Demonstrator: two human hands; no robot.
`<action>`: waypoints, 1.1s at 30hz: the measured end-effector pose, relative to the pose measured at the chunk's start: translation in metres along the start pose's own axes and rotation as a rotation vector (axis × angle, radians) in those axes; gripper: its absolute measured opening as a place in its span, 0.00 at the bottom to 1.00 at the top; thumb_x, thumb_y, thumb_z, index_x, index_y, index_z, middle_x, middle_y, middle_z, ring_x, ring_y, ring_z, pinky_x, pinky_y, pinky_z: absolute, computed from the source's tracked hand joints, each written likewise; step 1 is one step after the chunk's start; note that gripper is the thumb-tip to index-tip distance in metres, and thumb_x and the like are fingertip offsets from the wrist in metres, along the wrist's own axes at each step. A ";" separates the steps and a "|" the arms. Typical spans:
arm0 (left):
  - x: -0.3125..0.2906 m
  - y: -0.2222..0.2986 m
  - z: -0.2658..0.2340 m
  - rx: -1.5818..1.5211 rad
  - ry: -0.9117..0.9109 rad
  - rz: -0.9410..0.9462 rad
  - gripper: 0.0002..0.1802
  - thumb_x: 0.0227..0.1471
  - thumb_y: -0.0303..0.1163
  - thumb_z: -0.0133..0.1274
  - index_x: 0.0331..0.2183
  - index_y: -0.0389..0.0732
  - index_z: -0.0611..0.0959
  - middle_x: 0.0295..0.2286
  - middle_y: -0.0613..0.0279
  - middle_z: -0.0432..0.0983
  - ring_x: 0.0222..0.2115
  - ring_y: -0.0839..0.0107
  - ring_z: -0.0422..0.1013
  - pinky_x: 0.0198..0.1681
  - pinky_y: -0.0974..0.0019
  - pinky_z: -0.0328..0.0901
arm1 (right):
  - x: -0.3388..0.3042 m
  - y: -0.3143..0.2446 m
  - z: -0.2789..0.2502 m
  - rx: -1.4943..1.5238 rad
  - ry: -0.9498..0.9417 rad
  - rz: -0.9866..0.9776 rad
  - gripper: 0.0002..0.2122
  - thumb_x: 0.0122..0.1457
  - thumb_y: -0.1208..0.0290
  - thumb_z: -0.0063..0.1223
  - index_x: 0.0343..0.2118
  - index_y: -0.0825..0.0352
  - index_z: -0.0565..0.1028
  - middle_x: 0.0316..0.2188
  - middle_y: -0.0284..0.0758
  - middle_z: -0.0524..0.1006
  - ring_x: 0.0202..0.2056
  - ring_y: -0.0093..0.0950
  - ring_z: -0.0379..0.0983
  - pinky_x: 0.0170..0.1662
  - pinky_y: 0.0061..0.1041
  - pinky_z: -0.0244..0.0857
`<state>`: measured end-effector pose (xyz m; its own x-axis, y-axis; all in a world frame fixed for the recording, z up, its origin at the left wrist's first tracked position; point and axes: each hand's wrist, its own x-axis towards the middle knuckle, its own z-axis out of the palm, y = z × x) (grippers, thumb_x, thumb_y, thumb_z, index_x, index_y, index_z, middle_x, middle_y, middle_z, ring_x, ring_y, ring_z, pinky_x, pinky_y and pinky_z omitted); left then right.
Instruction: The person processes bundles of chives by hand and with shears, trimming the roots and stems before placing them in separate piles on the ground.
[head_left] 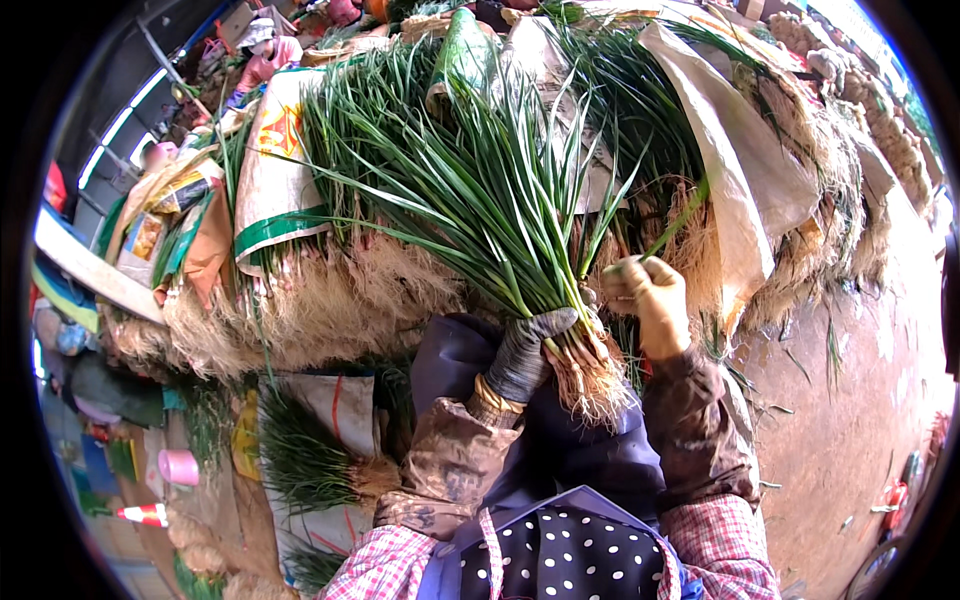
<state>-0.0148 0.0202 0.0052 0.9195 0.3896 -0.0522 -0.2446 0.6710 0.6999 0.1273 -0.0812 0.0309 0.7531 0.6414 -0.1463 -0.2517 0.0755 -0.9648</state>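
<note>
In front of my lap, my left hand point(528, 352), in a dark grey glove, is wrapped round a bunch of green onions point(530, 235). Their long green leaves fan up and away to the left, while the pale stalks and stringy roots point(592, 385) hang below my fingers. Just right of the bunch is my right hand point(650, 305) in a yellowish glove. Its fingers are closed in a pinch on a single green leaf point(680, 220), which sticks up to the right. Whether that leaf still joins the bunch cannot be made out.
A long heap of similar onions point(370, 120) lies ahead, roots toward me, partly under white woven sacks point(720, 150). Another bunch point(310, 450) rests on a sack at my left. Farther left are a pink bucket point(179, 467) and a traffic cone point(143, 514). Another person point(268, 55) sits far left.
</note>
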 end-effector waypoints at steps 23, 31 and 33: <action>0.005 0.014 0.014 -0.301 -0.189 -0.079 0.38 0.43 0.36 0.56 0.53 0.34 0.60 0.45 0.48 0.67 0.44 0.49 0.67 0.50 0.47 0.61 | -0.081 0.036 -0.069 -0.955 0.151 -0.461 0.21 0.55 0.63 0.49 0.48 0.72 0.66 0.43 0.47 0.72 0.44 0.39 0.69 0.48 0.32 0.61; 0.002 0.027 0.021 -0.347 -0.204 0.087 0.29 0.46 0.32 0.53 0.48 0.30 0.64 0.39 0.46 0.70 0.35 0.63 0.72 0.42 0.58 0.69 | -0.067 0.006 0.010 -0.643 0.228 -1.284 0.24 0.59 0.57 0.38 0.51 0.74 0.61 0.46 0.48 0.65 0.46 0.40 0.65 0.47 0.35 0.63; -0.011 0.033 0.014 -0.290 -0.157 0.142 0.27 0.46 0.32 0.53 0.47 0.31 0.65 0.38 0.47 0.71 0.35 0.63 0.72 0.42 0.59 0.69 | -0.050 0.004 0.041 -0.596 0.292 -1.483 0.19 0.56 0.62 0.44 0.47 0.70 0.65 0.38 0.44 0.71 0.38 0.38 0.69 0.42 0.37 0.65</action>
<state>-0.0286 0.0294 0.0391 0.9006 0.4051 0.1574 -0.4299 0.7769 0.4600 0.0639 -0.0814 0.0436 0.2083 0.1145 0.9713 0.9667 0.1268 -0.2223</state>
